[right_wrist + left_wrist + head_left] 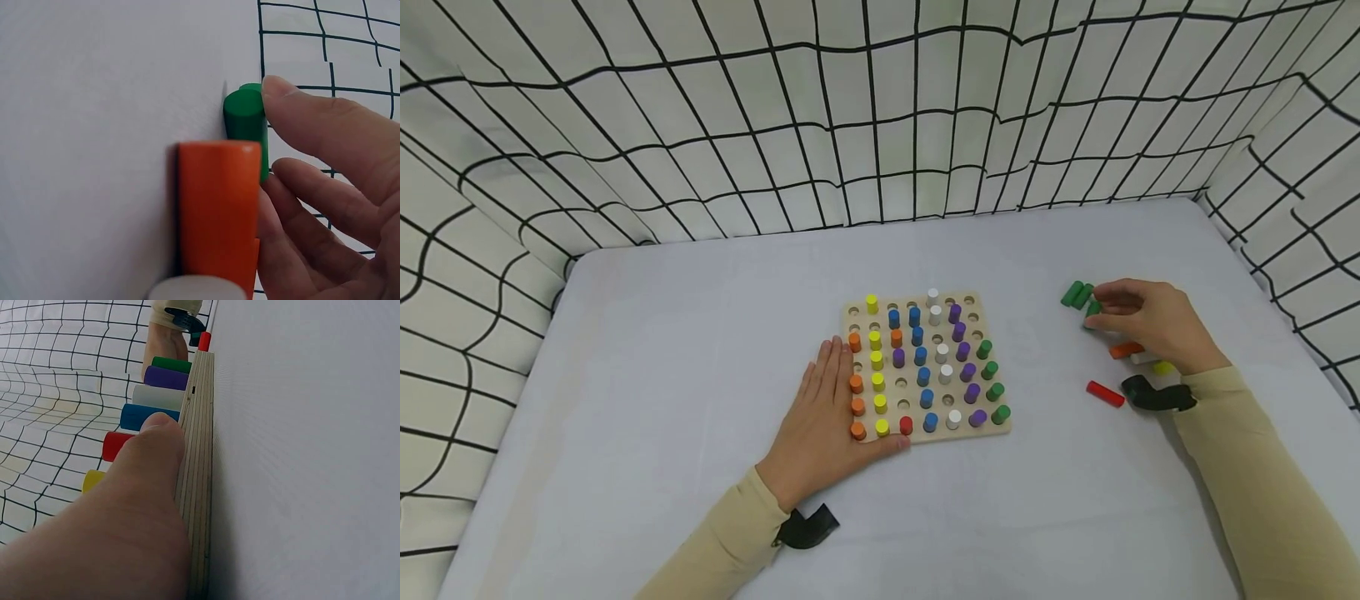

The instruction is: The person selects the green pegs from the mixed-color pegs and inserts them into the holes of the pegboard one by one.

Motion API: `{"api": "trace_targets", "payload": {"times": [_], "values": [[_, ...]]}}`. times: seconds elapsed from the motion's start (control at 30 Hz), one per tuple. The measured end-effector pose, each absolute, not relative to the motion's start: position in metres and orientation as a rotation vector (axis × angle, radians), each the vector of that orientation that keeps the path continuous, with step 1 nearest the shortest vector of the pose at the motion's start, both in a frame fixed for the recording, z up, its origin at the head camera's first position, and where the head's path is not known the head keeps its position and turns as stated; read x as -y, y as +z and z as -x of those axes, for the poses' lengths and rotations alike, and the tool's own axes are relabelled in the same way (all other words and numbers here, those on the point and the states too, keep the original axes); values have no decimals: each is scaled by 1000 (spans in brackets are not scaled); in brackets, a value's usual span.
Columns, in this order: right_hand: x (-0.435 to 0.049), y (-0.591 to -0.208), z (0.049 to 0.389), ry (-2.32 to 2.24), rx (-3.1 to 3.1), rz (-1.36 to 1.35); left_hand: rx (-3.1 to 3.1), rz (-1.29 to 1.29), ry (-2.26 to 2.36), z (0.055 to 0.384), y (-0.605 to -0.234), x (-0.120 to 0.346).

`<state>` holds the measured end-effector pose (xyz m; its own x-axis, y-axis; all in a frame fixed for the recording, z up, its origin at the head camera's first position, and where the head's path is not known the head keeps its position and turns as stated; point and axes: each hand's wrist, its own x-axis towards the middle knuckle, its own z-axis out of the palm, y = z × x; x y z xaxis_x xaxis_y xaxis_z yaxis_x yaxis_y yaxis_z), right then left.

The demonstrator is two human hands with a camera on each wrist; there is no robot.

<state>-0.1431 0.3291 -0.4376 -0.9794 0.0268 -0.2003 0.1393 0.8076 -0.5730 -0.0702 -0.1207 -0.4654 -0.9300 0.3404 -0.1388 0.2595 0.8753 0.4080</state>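
Status: we'd call the board (199,456) well past halfway, not finished. Blue pegs (923,377) and purple pegs (964,351) run in long lines; yellow pegs (877,381) show one gap near 11 o'clock. Remaining empty holes (901,382) sit mostly along the 12 o'clock row, at 9 to 11, toward 7 and between 1 and 2, plus a couple among the whites. Third column from 9 o'clock is mixed colours. Loose stock lies on the desk (625,375) toward 2–3 o'clock of the board: two green pegs (1072,293), orange peg (1124,350), white peg (1144,358), yellow peg (1163,367), red peg (1105,394); some may be hidden. Out there our right hand (1161,321) pinches another green peg (244,119); can't tell if it's lifted. Left hand (823,417) grasps nothing, straight fingers along the board's 9 o'clock edge, thumb near 7.
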Motion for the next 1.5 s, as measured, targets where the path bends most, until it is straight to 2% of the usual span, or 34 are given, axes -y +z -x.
{"api": "trace_targets", "payload": {"times": [1.5], "values": [[-316,-434,140,-987,-2784,23,-2848,-483,570,70,-467,122]]}}
